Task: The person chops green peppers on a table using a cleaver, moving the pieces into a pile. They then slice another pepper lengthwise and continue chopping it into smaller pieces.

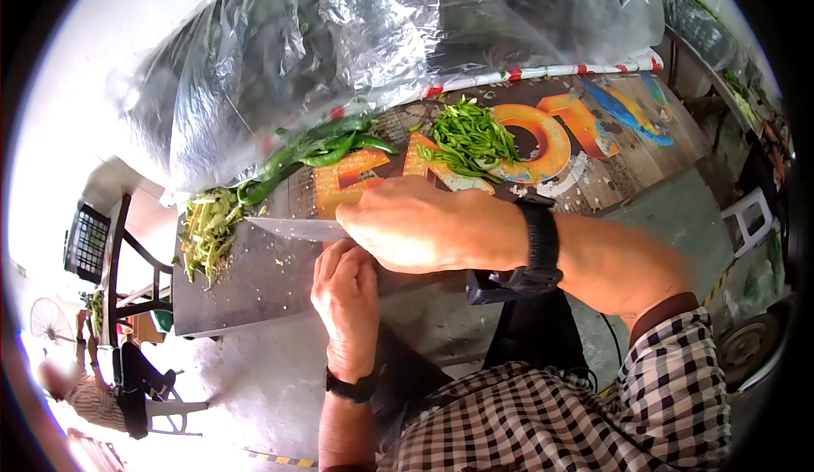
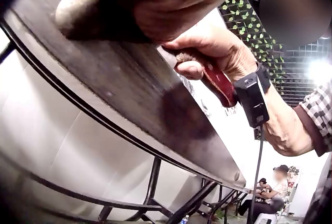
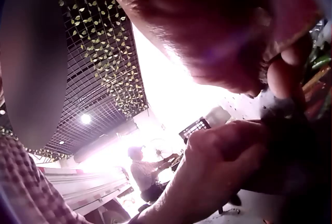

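Note:
My right hand [image 1: 432, 224] grips a knife by its red handle [image 2: 220, 85]. The knife's blade [image 1: 292, 228] points left, low over the table [image 1: 254, 298]. Just below it in the head view, my left hand [image 1: 346, 290] has its fingers curled close to the blade, partly under the right hand; I cannot tell whether it holds anything. Beyond the blade lie long whole green peppers [image 1: 326, 146]. A pile of sliced green pepper [image 1: 475, 137] sits farther right. At the table's left end is a heap of pale green scraps [image 1: 208, 230].
Clear plastic sheeting [image 1: 373, 31] covers a bulky load along the table's far side. Behind the left end stands a black crate [image 1: 87, 241]. Another person [image 1: 102, 396] sits at the lower left. A white stool [image 1: 748, 218] is to the right.

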`<state>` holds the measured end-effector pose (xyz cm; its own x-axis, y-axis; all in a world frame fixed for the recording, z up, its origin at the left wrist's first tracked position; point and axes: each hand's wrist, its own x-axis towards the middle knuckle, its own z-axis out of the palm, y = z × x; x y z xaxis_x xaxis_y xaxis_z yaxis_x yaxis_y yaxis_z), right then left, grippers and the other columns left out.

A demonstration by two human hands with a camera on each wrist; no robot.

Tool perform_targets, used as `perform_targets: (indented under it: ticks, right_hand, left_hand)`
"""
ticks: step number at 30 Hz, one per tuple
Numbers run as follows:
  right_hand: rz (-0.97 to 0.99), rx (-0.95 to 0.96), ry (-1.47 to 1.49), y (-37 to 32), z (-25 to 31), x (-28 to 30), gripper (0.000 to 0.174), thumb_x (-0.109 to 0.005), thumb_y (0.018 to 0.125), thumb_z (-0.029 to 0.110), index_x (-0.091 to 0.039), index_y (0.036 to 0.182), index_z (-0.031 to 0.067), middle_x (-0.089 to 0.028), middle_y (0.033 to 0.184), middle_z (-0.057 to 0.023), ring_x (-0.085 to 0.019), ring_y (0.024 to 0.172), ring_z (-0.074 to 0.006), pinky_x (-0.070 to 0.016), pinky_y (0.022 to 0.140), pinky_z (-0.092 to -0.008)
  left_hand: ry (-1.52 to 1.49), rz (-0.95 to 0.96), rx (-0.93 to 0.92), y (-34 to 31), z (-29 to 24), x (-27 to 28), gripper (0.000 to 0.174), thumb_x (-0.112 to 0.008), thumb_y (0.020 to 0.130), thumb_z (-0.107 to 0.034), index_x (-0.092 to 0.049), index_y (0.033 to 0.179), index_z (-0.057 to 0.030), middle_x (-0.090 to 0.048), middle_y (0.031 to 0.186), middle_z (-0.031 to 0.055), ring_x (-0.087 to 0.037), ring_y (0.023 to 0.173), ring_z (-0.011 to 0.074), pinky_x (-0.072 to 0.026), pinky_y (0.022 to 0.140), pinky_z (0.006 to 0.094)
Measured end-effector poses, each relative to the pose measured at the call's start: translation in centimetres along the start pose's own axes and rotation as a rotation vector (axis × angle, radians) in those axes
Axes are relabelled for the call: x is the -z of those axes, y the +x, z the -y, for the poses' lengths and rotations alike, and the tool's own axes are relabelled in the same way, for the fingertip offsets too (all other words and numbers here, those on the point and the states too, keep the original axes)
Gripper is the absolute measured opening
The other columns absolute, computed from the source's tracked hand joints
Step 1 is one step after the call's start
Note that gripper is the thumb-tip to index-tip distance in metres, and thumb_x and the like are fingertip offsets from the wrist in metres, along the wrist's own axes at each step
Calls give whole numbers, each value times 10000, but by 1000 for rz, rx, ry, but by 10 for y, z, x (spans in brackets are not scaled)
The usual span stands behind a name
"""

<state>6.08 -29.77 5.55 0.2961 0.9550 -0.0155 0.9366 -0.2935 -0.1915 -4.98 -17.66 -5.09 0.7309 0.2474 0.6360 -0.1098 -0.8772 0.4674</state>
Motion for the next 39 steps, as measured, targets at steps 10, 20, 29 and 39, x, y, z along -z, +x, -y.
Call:
perform_targets:
  ticks: [10, 20, 29, 39]
  right_hand:
    - [-316, 100, 82, -43, -33, -17, 83, -586, 814, 77, -584, 825, -6, -635, 708, -186, -661, 678, -342, -518, 620, -439]
    - [-316, 24, 225, -51, -22, -9, 89, -563, 796, 42, -596, 757, -31, -635, 687, -232, -655, 655, -392, -516, 621, -475]
    - [-214, 44, 207, -40, -26, -17, 125, -591, 875, 98, -539, 842, -11, -585, 649, -212, -601, 619, -407, -452, 566, -479]
    - [-131, 111, 103, 17, -4, -16, 112, -573, 809, 71, -574, 857, -30, -653, 748, -225, -667, 727, -405, -526, 619, -481]
  left_hand:
    - [61, -2, -4, 3, -1, 3, 137, -674, 783, 35, -691, 915, 2, -689, 950, 127, -642, 892, 295, -508, 820, 369]
    - [31, -18, -41, -5, 0, 3, 120, -677, 781, 22, -669, 896, -12, -662, 996, 97, -625, 928, 308, -516, 820, 381]
    - [15, 4, -27, -3, -2, 5, 104, -664, 781, 33, -655, 873, -15, -645, 957, 92, -612, 901, 303, -513, 791, 389]
    - [27, -5, 42, -5, 1, 2, 108, -674, 775, 21, -664, 876, -17, -663, 992, 88, -614, 934, 309, -516, 804, 394]
